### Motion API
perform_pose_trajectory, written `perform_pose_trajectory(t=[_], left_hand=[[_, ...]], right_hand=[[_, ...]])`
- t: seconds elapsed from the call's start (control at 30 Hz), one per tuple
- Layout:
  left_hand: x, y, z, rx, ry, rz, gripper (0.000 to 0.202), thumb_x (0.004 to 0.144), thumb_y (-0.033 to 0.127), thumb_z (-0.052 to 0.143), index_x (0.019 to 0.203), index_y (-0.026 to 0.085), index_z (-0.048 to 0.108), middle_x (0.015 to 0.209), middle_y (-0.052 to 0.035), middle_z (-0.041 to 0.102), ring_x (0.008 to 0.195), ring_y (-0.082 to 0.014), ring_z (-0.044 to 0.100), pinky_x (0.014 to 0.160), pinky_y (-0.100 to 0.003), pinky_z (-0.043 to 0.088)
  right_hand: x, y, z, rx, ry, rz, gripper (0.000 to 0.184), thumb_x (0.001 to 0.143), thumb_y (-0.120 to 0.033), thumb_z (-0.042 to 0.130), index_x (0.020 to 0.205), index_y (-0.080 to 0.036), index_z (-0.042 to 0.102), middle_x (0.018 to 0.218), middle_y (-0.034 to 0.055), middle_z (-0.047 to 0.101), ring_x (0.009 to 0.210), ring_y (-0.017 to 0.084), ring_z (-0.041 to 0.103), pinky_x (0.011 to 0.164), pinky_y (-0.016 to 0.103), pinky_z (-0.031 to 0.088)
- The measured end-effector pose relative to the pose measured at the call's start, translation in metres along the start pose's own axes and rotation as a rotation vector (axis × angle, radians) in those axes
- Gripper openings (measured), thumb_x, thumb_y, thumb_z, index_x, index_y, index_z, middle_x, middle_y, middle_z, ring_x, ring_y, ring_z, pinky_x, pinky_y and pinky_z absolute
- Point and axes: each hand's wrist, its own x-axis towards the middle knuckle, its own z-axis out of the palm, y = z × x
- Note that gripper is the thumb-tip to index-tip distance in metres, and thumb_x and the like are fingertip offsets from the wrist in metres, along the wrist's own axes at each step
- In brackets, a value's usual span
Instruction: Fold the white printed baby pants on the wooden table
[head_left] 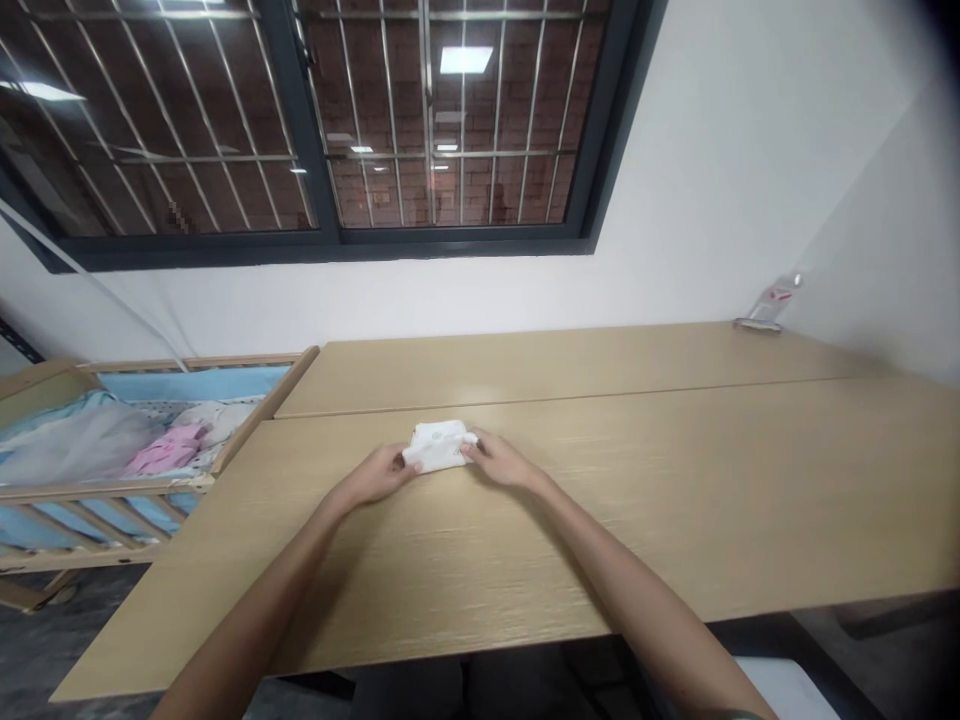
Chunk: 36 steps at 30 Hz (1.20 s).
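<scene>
A small folded white cloth (439, 446) with a faint print is at the middle of the wooden table (675, 480). My left hand (380, 473) grips its left end, thumb in front and fingers curled behind. At the right end, my right hand (501, 460) pinches the cloth in the same way. Both forearms reach forward over the tabletop. The far fingers of each hand are partly hidden, and whether the cloth rests on the table or just above it I cannot tell.
Left of the table stands a wooden crib (247, 430) with blue lining and a pink cloth (169, 448) inside. A clear packet with red print (776, 298) sits in the far right corner. Behind the table are a white wall and a barred window (457, 120).
</scene>
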Motion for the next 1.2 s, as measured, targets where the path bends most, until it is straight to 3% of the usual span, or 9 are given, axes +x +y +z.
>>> perform_pose_trajectory(t=[0.13, 0.27, 0.47, 0.6, 0.67, 0.77, 0.87, 1.0, 1.2], left_hand=[[0.03, -0.01, 0.0, 0.026, 0.111, -0.053, 0.039, 0.094, 0.049, 0.047, 0.109, 0.017, 0.065, 0.1, -0.007, 0.074, 0.087, -0.0225, 0.067, 0.074, -0.029, 0.049], [0.056, -0.019, 0.006, 0.134, 0.225, -0.185, 0.029, 0.094, 0.042, 0.049, 0.093, 0.018, 0.065, 0.087, -0.0084, 0.073, 0.079, -0.0233, 0.067, 0.07, -0.03, 0.046], [0.062, -0.033, 0.03, 0.26, 0.366, -0.35, 0.022, 0.093, 0.042, 0.054, 0.086, 0.022, 0.061, 0.081, -0.0087, 0.071, 0.079, -0.0271, 0.068, 0.072, -0.035, 0.048], [0.058, -0.032, 0.039, 0.316, 0.493, -0.332, 0.032, 0.094, 0.042, 0.053, 0.113, 0.017, 0.06, 0.112, -0.017, 0.07, 0.108, -0.0323, 0.066, 0.092, -0.044, 0.05], [0.057, -0.027, 0.043, 0.342, 0.567, -0.273, 0.048, 0.098, 0.043, 0.045, 0.136, 0.013, 0.047, 0.14, -0.0217, 0.056, 0.133, -0.0323, 0.052, 0.108, -0.047, 0.042], [0.059, -0.017, 0.054, 0.37, 0.578, -0.042, 0.066, 0.101, 0.049, 0.035, 0.153, 0.009, 0.027, 0.161, -0.0219, 0.033, 0.151, -0.0295, 0.03, 0.121, -0.046, 0.03], [0.062, -0.014, 0.069, 0.391, 0.432, 0.105, 0.077, 0.101, 0.056, 0.027, 0.158, 0.005, 0.019, 0.166, -0.022, 0.023, 0.156, -0.0297, 0.016, 0.125, -0.047, 0.022], [0.064, -0.021, 0.08, 0.407, 0.278, 0.031, 0.079, 0.101, 0.06, 0.018, 0.159, 0.005, 0.02, 0.166, -0.0213, 0.024, 0.156, -0.0294, 0.016, 0.126, -0.048, 0.018], [0.058, -0.032, 0.077, 0.424, 0.271, -0.039, 0.087, 0.099, 0.067, 0.019, 0.159, 0.004, 0.017, 0.167, -0.024, 0.017, 0.156, -0.0325, 0.011, 0.125, -0.05, 0.015]], right_hand=[[0.022, 0.013, 0.005, -0.064, 0.145, 0.135, 0.025, 0.096, -0.043, 0.053, 0.099, -0.019, 0.061, 0.087, 0.0047, 0.069, 0.077, 0.02, 0.06, 0.07, 0.03, 0.046], [0.043, 0.021, 0.008, -0.104, 0.242, 0.274, 0.019, 0.09, -0.035, 0.059, 0.1, -0.019, 0.056, 0.081, 0.0023, 0.064, 0.072, 0.019, 0.057, 0.066, 0.028, 0.042], [0.048, 0.031, 0.017, -0.114, 0.38, 0.387, 0.039, 0.084, -0.038, 0.066, 0.114, -0.018, 0.052, 0.082, 0.002, 0.063, 0.075, 0.021, 0.06, 0.067, 0.03, 0.046], [0.043, 0.025, 0.022, -0.159, 0.476, 0.345, 0.046, 0.09, -0.041, 0.058, 0.126, -0.013, 0.05, 0.108, 0.0132, 0.066, 0.094, 0.025, 0.064, 0.081, 0.037, 0.052], [0.039, 0.015, 0.025, -0.275, 0.541, 0.203, 0.049, 0.095, -0.041, 0.048, 0.135, -0.011, 0.048, 0.13, 0.0195, 0.059, 0.117, 0.028, 0.059, 0.099, 0.042, 0.048], [0.036, 0.002, 0.033, -0.479, 0.428, -0.058, 0.055, 0.1, -0.038, 0.04, 0.148, -0.011, 0.042, 0.153, 0.0195, 0.045, 0.144, 0.029, 0.039, 0.119, 0.046, 0.03], [0.037, -0.002, 0.044, -0.578, 0.211, -0.141, 0.059, 0.101, -0.037, 0.038, 0.156, -0.015, 0.037, 0.161, 0.0149, 0.037, 0.152, 0.027, 0.028, 0.124, 0.047, 0.019], [0.041, 0.008, 0.053, -0.61, 0.081, -0.06, 0.063, 0.1, -0.041, 0.039, 0.157, -0.015, 0.036, 0.161, 0.0154, 0.038, 0.153, 0.029, 0.026, 0.125, 0.05, 0.015], [0.034, 0.017, 0.044, -0.535, 0.072, 0.002, 0.073, 0.101, -0.055, 0.038, 0.16, -0.013, 0.03, 0.165, 0.0158, 0.026, 0.155, 0.03, 0.02, 0.125, 0.049, 0.014]])
